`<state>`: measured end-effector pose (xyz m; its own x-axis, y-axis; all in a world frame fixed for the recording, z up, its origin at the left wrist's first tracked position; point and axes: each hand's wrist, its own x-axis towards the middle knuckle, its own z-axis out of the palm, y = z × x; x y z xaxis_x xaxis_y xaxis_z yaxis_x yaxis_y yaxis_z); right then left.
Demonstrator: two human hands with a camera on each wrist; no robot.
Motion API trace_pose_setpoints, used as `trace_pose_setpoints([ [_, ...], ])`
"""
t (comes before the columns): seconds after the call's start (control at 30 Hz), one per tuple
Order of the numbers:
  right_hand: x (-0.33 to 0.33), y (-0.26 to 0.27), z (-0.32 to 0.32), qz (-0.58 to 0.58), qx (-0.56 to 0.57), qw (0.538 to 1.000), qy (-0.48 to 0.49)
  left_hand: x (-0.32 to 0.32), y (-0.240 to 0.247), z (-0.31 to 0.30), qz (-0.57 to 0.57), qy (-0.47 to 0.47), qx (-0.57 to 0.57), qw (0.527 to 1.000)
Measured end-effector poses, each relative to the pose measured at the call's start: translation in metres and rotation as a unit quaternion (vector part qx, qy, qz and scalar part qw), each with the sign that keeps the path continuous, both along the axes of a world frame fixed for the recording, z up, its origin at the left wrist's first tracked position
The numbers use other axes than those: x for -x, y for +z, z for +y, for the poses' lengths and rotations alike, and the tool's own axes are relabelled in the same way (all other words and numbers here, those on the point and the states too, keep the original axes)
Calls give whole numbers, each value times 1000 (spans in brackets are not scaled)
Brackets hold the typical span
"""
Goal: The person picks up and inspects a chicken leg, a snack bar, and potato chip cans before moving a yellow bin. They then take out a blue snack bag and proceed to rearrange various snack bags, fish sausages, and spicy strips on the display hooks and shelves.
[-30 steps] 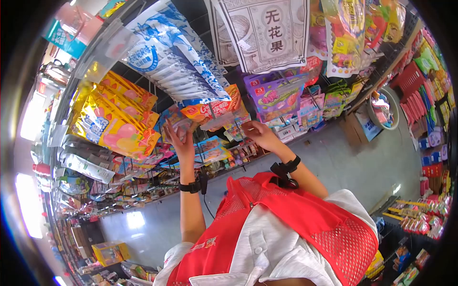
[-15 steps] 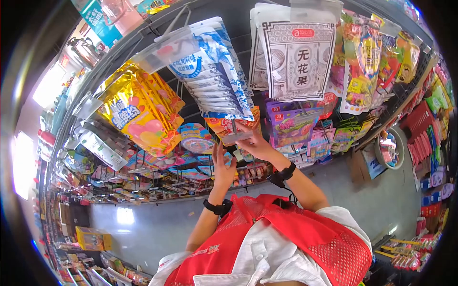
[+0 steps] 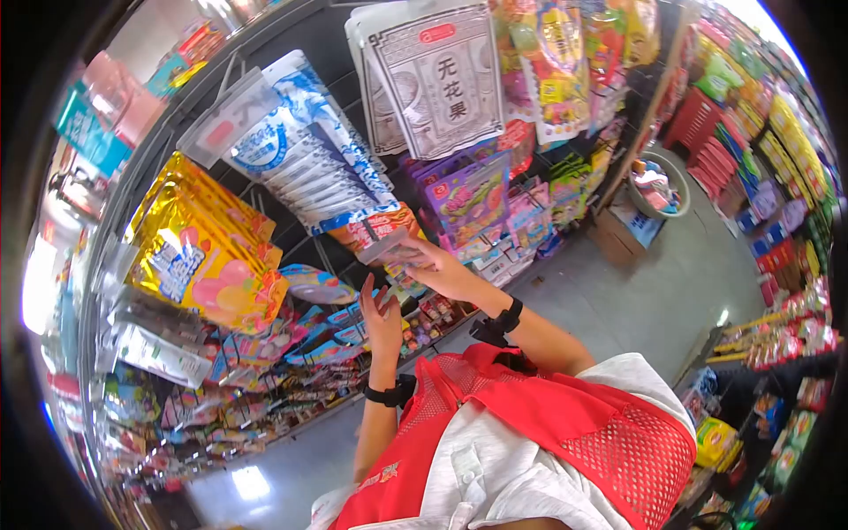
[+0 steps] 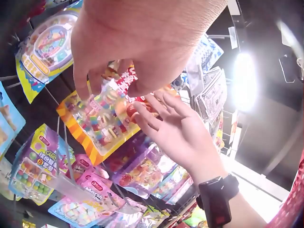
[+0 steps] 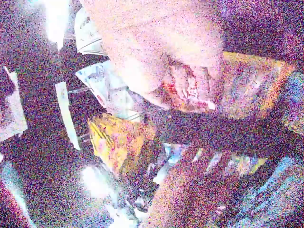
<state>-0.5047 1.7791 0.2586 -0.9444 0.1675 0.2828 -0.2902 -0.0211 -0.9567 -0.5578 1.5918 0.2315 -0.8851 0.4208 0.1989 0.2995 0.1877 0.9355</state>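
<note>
An orange candy bag [image 3: 369, 228] hangs on a rack hook, partly hidden behind a clear label holder [image 3: 380, 251]. My right hand [image 3: 442, 269] is at that holder, its fingers reaching over the bag's front. In the left wrist view the bag's see-through part [image 4: 102, 126] shows colourful sweets, and the right hand's fingers lie loosely extended against its edge. My left hand [image 3: 382, 322] is raised just below and left of the bag, fingers pointing up and spread, gripping nothing. The right wrist view is grainy and overexposed; the orange bag [image 5: 251, 85] shows beside the hand.
Blue-and-white bags [image 3: 305, 159], golden bags [image 3: 199, 252], white-and-black fig bags [image 3: 442, 84] and purple bags [image 3: 468, 203] hang around on hooks. A round bin [image 3: 658, 185] and a cardboard box [image 3: 618, 234] stand on the floor to the right.
My right hand has moved left and up to the orange bag and its label holder. The left hand has drawn down and right, and the head view has shifted.
</note>
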Motion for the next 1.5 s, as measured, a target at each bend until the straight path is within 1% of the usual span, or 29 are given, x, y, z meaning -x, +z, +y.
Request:
trace_pose_setpoints([
  [0.07,-17,3,-4,-5,29,999,-20,-7,-1,3,-1,-9,-6,1000],
  [0.17,-31,-35,-4,-44,11,995,-89,-35,5,5,-123,-28,-23,992],
  [0.2,-39,-34,-6,-82,9,989,-120,-33,-28,4,-35,-55,-55,996],
  [0.3,-55,-40,-9,-112,8,978,-175,-58,-20,4,-169,-55,-64,982],
  [0.33,-62,-27,-10,-111,10,977,-183,-57,-34,6,-127,-66,-95,985],
  [0.37,-66,-24,-9,-115,-1,974,-198,-60,-47,4,-140,-66,-93,984],
  [0.47,-75,-4,-3,-114,-24,966,-230,-66,-28,11,-161,-69,-86,981],
  [0.57,-77,-3,4,-136,-24,955,-263,-64,-12,21,-237,-69,-82,966],
  [0.67,-77,-10,19,-104,-27,960,-258,-59,-20,38,-124,-81,-73,986],
  [0.77,-67,-37,49,-31,-69,955,-288,-57,-20,66,-87,-99,-79,988],
  [0.87,-68,-21,76,-90,-23,957,-274,-49,-14,100,-48,-96,-38,994],
  [0.97,-62,-21,115,-42,84,972,-217,-43,-12,140,-48,-88,-23,995],
  [1.0,-61,-21,127,-51,63,970,-229,-41,-10,155,-46,-93,-26,994],
  [1.1,-58,-16,169,-31,27,974,-222,-43,-4,200,-48,-89,-39,994],
  [1.17,-64,-8,188,-58,86,972,-213,-45,0,227,-45,-101,-47,993],
  [1.2,-67,-4,197,-73,114,969,-208,-45,2,238,-37,-102,-25,994],
  [1.27,-58,-27,217,-39,56,975,-212,-46,3,252,-26,-99,19,995],
  [1.37,-32,-66,240,38,-43,982,-179,-43,-11,259,-25,-84,-3,996],
  [1.4,-26,-60,244,71,-77,981,-163,-41,-15,257,1,-66,10,998],
  [1.47,-27,-53,240,13,-7,995,-94,-43,-23,246,49,-32,40,997],
  [1.5,-29,-44,237,-18,27,998,-60,-44,-22,244,29,-8,36,999],
])
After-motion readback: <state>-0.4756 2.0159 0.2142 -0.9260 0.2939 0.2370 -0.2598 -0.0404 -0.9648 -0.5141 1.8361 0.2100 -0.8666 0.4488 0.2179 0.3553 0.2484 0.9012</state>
